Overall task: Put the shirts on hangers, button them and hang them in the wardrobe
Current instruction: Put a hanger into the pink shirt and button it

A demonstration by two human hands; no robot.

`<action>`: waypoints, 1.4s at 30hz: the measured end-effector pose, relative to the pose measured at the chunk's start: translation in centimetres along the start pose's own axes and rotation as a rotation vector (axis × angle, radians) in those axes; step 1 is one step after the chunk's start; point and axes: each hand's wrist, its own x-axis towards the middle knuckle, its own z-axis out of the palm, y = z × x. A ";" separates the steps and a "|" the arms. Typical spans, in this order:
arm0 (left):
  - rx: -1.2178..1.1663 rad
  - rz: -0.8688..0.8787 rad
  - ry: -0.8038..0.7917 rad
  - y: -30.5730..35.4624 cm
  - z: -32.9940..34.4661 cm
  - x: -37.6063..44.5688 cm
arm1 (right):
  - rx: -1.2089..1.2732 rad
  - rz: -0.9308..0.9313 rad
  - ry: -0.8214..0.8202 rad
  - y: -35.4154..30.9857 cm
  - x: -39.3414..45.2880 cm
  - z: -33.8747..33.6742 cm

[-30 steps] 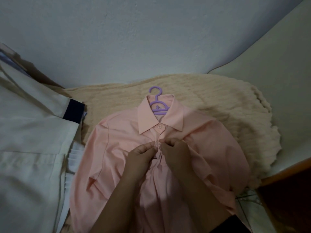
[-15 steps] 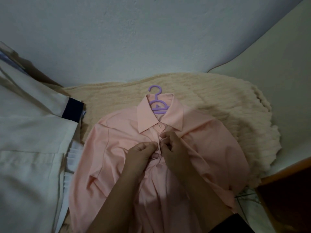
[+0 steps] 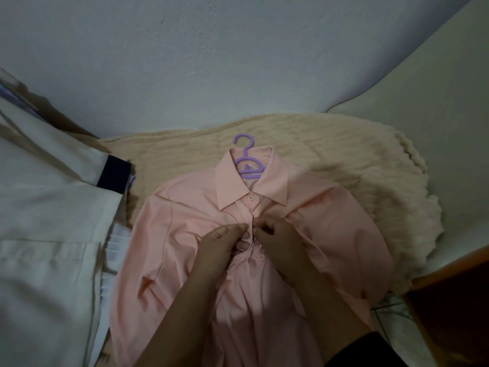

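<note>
A pink shirt (image 3: pixel 185 234) lies face up on a cream knitted blanket (image 3: pixel 344 160), with a purple plastic hanger (image 3: pixel 247 165) inside its collar and the hook sticking out above. The collar button (image 3: pixel 250 198) is fastened. My left hand (image 3: pixel 221 247) and my right hand (image 3: pixel 277 237) meet at the front placket just below the collar. Each pinches an edge of the placket, fingers curled. The button under my fingers is hidden.
White shirts (image 3: pixel 47 234) with a dark navy sleeve cuff (image 3: pixel 113 176) lie piled at the left. A pale wall (image 3: pixel 211 62) rises behind the blanket. A brown wooden edge (image 3: pixel 449 282) shows at the lower right.
Both hands stay at the same spot on the placket; the fingers have shifted slightly and the fabric between them is bunched a little more.
</note>
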 end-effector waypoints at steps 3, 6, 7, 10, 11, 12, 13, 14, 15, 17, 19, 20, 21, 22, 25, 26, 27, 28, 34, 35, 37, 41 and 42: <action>-0.002 0.001 -0.002 -0.1 -0.1 0.0 | 0.004 -0.021 0.001 0.0 0.0 -0.1; -0.009 -0.002 -0.009 -0.1 -0.1 0.0 | -0.027 -0.038 0.039 -0.2 0.2 0.0; -0.007 -0.001 -0.008 -0.2 -0.1 0.1 | -0.004 -0.021 0.047 -0.3 0.3 0.1; 0.003 0.002 -0.003 -0.3 -0.2 0.2 | 0.037 0.025 0.055 -0.2 0.6 0.1; 0.002 0.004 0.001 -0.4 -0.2 0.2 | 0.033 0.026 0.051 -0.2 0.6 0.2; -0.001 0.009 0.004 -0.4 -0.2 0.2 | 0.019 0.018 0.050 -0.1 0.6 0.2; -0.001 0.016 0.008 -0.5 -0.2 0.3 | 0.000 0.003 0.054 -0.1 0.6 0.3; 0.003 0.023 0.014 -0.5 -0.2 0.3 | -0.016 -0.024 0.062 -0.2 0.4 0.4; 0.015 0.032 0.023 -0.5 -0.1 0.4 | -0.017 -0.058 0.070 -0.2 0.3 0.5; 0.040 0.049 0.047 -0.6 0.0 0.6 | -0.028 -0.140 0.090 -0.2 -0.1 0.5; 0.058 0.059 0.056 -0.6 -0.1 0.8 | -0.079 -0.186 0.090 -0.1 -0.3 0.4; 0.073 0.063 0.049 -0.7 -0.2 0.9 | -0.097 -0.173 0.071 -0.2 -0.5 0.4; 0.089 0.068 0.038 -0.7 -0.2 1.0 | -0.100 -0.142 0.046 -0.3 -0.5 0.3; 0.103 0.073 0.030 -0.8 -0.3 1.1 | -0.102 -0.112 0.026 -0.4 -0.4 0.3; 0.136 0.079 0.003 -0.7 -0.5 1.1 | -0.109 -0.080 0.010 -0.7 -0.1 0.1; 0.146 0.078 -0.015 -0.6 -0.6 1.1 | -0.113 -0.074 0.009 -0.8 -0.1 0.1; 0.151 0.069 -0.031 -0.5 -0.6 1.0 | -0.110 -0.064 0.011 -0.7 0.0 0.1; 0.144 0.054 -0.042 -0.4 -0.6 1.0 | -0.092 -0.050 0.012 -0.6 0.0 0.0; 0.027 -0.123 -0.087 0.7 -0.8 0.9 | 0.066 -0.027 0.016 -0.3 -0.1 0.0; -0.011 -0.154 -0.106 1.0 -0.8 0.9 | 0.060 -0.038 0.015 -0.3 -0.1 0.0; -0.040 -0.169 -0.118 1.2 -0.8 0.9 | 0.059 -0.037 0.016 -0.3 0.0 0.1; 0.107 -0.052 -0.040 1.7 -0.1 0.9 | 0.091 -0.011 0.037 -0.8 1.2 -0.2; 0.149 -0.002 -0.015 1.9 0.0 1.3 | 0.095 -0.009 0.040 -1.2 1.9 -0.5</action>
